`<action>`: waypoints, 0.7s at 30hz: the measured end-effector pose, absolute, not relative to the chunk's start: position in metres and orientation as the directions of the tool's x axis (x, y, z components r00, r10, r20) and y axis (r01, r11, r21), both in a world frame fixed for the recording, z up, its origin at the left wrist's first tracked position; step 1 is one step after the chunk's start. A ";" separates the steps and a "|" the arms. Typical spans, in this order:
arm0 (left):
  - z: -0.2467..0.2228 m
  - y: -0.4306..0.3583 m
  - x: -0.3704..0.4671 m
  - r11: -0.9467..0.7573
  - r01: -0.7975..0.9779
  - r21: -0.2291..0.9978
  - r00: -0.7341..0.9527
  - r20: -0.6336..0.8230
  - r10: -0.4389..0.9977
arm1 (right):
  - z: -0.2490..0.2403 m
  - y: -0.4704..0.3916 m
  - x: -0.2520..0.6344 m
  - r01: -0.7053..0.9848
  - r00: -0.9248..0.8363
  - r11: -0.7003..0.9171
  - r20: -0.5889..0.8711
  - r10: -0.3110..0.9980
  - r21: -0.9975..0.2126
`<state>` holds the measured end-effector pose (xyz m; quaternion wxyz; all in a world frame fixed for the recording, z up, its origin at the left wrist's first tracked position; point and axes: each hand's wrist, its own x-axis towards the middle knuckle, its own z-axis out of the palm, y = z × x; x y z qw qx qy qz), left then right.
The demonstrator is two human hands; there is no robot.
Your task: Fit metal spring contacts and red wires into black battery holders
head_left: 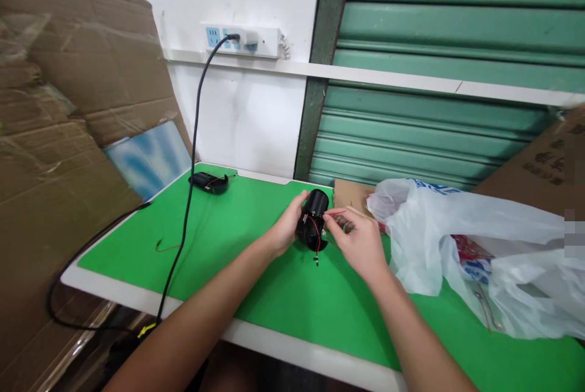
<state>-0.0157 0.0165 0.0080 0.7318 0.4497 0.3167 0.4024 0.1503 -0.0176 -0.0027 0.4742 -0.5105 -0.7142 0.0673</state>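
Forearms [201,314] reach over the green table [132,233], where the left hand [287,227], its fingertips hidden, curls around a black case [316,203] and the right hand [359,239] pinches a red wire [337,213] beside it.

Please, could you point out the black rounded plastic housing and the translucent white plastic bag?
Black rounded plastic housing [308,232], head view: on its glossy lower part.
Translucent white plastic bag [479,213], head view: on its upper middle surface.
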 end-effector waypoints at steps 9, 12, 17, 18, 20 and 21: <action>0.006 0.017 -0.016 0.325 -0.253 0.911 0.471 -0.178 0.864 | -0.004 -0.018 0.150 0.708 -0.096 0.487 0.614 0.784 -0.511; 0.002 0.018 -0.014 0.291 -0.304 0.907 0.409 -0.152 0.900 | -0.004 -0.019 0.150 0.735 -0.128 0.495 0.623 0.772 -0.462; -0.001 0.017 -0.012 0.210 -0.391 0.896 0.372 -0.055 0.927 | -0.003 -0.021 0.150 0.770 -0.139 0.489 0.641 0.754 -0.409; 0.000 0.017 -0.012 0.212 -0.390 0.896 0.380 -0.053 0.923 | -0.003 -0.021 0.150 0.774 -0.138 0.488 0.645 0.752 -0.403; 0.001 0.017 -0.011 0.216 -0.383 0.898 0.385 -0.058 0.921 | -0.003 -0.020 0.150 0.780 -0.139 0.485 0.645 0.751 -0.396; 0.001 0.017 -0.011 0.221 -0.376 0.900 0.385 -0.065 0.921 | -0.004 -0.020 0.150 0.783 -0.141 0.483 0.643 0.753 -0.393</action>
